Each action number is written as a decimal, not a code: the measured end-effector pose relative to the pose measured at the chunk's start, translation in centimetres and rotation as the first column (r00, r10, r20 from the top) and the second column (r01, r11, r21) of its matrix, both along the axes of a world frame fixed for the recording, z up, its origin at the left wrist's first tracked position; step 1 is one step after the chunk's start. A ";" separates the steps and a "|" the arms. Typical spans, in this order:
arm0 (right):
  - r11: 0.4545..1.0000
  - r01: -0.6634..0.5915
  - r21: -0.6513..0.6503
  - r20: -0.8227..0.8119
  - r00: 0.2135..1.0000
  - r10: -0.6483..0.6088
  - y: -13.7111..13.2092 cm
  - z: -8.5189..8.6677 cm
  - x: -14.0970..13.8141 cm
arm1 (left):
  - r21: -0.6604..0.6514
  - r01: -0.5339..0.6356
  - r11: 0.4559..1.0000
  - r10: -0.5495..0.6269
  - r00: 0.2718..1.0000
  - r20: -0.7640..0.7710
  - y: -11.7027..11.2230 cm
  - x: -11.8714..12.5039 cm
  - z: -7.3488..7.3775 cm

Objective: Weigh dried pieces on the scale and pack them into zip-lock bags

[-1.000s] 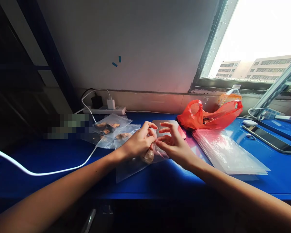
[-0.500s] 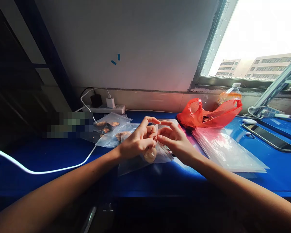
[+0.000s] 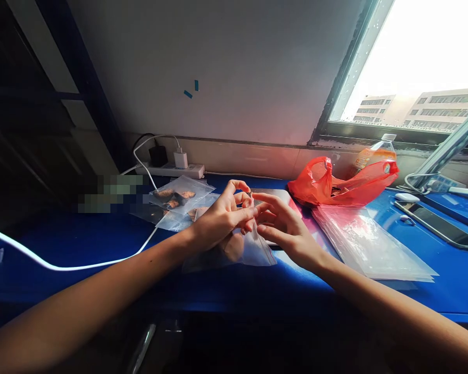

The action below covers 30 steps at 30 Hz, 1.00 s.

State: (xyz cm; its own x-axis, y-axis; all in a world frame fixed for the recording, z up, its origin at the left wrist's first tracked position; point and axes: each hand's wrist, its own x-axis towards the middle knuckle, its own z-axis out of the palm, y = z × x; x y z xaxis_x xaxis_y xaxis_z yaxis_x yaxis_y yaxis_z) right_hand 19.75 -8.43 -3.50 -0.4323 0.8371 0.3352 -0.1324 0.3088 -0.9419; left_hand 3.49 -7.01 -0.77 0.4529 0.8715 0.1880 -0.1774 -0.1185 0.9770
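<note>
Clear bag (image 3: 260, 250) is pinched by left hand (image 3: 224, 215); right hand (image 3: 288, 224), its thumb lowered toward six o'clock, half-open, perhaps steadies.

Tabletop (image 3: 296, 283): smooth, glossy blue. Clear bag (image 3: 263, 252) toward its front edge: thin plastic, creased, shiny. Filled bags (image 3: 189, 187) near back edge, left side: clear plastic; brown pieces (image 3: 175, 200) inside look rough. Carrier bag (image 3: 310, 182), back edge, right side: thin red plastic, crinkled. Bag stack (image 3: 378, 254) before it: translucent plastic, glossy. Wall (image 3: 249, 67): matt.
</note>
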 end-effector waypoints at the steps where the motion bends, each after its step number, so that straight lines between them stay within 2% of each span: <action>1: 1.000 -0.004 0.003 -0.004 1.000 0.004 0.0 0.1 0.1 | 0.003 -0.003 1.000 0.003 1.000 0.004 0.0 0.0 0.0; 11: 0.997 -0.020 0.079 0.036 0.999 0.017 0.1 -0.2 -0.1 | 0.076 -0.013 0.997 0.023 0.992 -0.126 0.0 -0.3 0.3; 20: 0.983 0.091 0.160 0.177 0.977 -0.119 -0.1 -0.6 -0.5 | 0.133 0.013 0.991 0.017 0.976 -0.216 -0.2 -0.1 -0.3; 23: 0.971 0.133 0.201 0.211 0.962 -0.175 -0.1 -0.5 -0.6 | 0.207 -0.036 0.978 0.086 0.968 -0.236 -0.2 -0.1 -0.3; 25: 0.962 0.178 0.206 0.172 0.961 -0.215 -0.2 -0.2 -0.6 | 0.317 -0.101 0.943 0.205 0.927 -0.314 -0.3 -0.3 0.0; 27: 0.953 0.226 0.202 0.111 0.961 -0.252 -0.4 0.1 -0.6 | 0.429 -0.107 0.897 0.305 0.853 -0.424 -0.6 -0.5 0.5; 30: 0.949 0.241 0.203 0.048 0.966 -0.255 -0.8 0.6 -0.4 | 0.487 -0.033 0.873 0.326 0.782 -0.531 -1.1 -0.6 1.0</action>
